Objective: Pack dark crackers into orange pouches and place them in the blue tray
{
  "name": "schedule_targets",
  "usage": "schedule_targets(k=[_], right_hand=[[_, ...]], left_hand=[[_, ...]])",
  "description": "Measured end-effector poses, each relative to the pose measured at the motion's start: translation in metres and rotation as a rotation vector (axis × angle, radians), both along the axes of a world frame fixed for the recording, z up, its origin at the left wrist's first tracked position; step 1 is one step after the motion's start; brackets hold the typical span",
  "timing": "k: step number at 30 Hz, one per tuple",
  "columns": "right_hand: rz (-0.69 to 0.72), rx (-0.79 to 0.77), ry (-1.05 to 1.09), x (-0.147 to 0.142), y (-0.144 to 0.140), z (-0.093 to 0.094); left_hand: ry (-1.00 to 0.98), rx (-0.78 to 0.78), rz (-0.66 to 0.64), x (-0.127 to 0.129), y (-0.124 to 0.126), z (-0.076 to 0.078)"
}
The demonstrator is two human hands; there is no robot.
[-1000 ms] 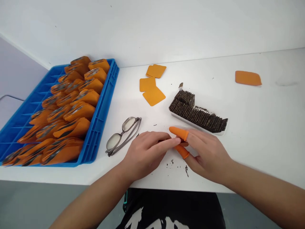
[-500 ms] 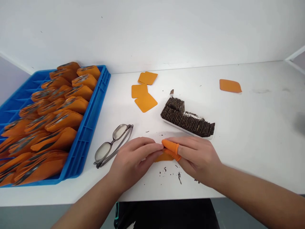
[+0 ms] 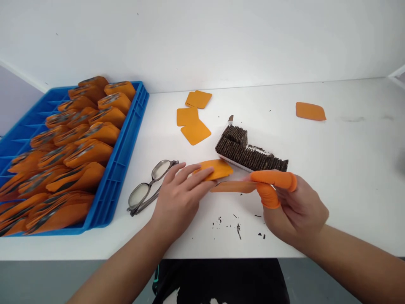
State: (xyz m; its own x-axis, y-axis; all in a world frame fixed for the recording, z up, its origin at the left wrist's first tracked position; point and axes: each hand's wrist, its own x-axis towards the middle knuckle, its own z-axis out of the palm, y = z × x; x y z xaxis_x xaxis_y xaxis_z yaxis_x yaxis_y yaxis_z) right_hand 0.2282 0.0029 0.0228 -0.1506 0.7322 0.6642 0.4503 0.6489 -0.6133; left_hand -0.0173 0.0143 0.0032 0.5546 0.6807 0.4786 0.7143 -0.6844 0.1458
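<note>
My left hand (image 3: 179, 196) lies flat on the white table with its fingertips pressing an orange square pouch (image 3: 217, 168). My right hand (image 3: 292, 207) wears orange finger cots on thumb and forefinger and pinches the end of a thin orange-brown sheet (image 3: 230, 186) held edge-on just above the table, beside the pouch. Right behind both hands stands a clear tray of dark square biscuits (image 3: 249, 154). A pair of grey glasses (image 3: 152, 181) rests to the left of my left hand.
A blue crate (image 3: 125, 147) packed with several filled orange pouches stands at the left. Three loose orange pouches (image 3: 194, 116) lie at the back middle, one more orange pouch (image 3: 310, 111) at the back right. Dark crumbs (image 3: 237, 226) dot the table's front edge.
My hands have come apart: the right one drew the thin sheet to the right, and the left now holds the pouch down further back.
</note>
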Motion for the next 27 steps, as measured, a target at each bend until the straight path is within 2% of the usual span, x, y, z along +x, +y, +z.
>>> schedule_targets(k=[2, 3, 6, 8, 10, 12, 14, 17, 19, 21, 24, 27], right_hand=[[0.008, -0.031, -0.023, 0.0, -0.001, -0.002], [0.003, -0.041, -0.027, 0.001, -0.001, -0.001], [0.022, -0.004, -0.057, 0.002, 0.004, 0.002], [0.117, 0.073, -0.09, 0.002, 0.009, 0.003], [0.259, 0.152, -0.102, 0.0, 0.013, 0.004], [0.354, 0.166, -0.065, -0.003, 0.013, 0.004], [0.339, 0.105, -0.007, -0.004, 0.01, 0.005], [0.221, -0.123, 0.052, -0.004, 0.005, 0.005], [0.209, -0.275, 0.073, -0.004, 0.005, 0.005], [0.244, -0.344, 0.089, -0.005, 0.006, 0.006], [0.254, -0.307, 0.061, -0.005, 0.009, 0.009], [0.278, -0.235, -0.014, -0.005, 0.009, 0.014]], left_hand=[[0.08, -0.056, -0.07, 0.001, -0.003, 0.002], [0.059, -0.11, -0.091, 0.0, -0.005, 0.005], [-0.241, -0.264, -0.095, -0.003, -0.006, 0.013], [-0.463, -0.253, -0.138, -0.004, -0.002, 0.016], [-0.552, -0.195, -0.238, -0.003, 0.001, 0.015], [-0.597, -0.167, -0.313, 0.001, 0.003, 0.012], [-0.764, -0.221, -0.275, 0.007, 0.002, 0.009], [-1.022, -0.366, -0.07, 0.017, -0.005, 0.006], [-1.044, -0.44, -0.011, 0.024, -0.009, 0.004], [-1.006, -0.489, -0.025, 0.029, -0.012, 0.003], [-0.996, -0.469, -0.074, 0.032, -0.013, 0.001], [-0.992, -0.355, -0.212, 0.033, -0.014, 0.002]])
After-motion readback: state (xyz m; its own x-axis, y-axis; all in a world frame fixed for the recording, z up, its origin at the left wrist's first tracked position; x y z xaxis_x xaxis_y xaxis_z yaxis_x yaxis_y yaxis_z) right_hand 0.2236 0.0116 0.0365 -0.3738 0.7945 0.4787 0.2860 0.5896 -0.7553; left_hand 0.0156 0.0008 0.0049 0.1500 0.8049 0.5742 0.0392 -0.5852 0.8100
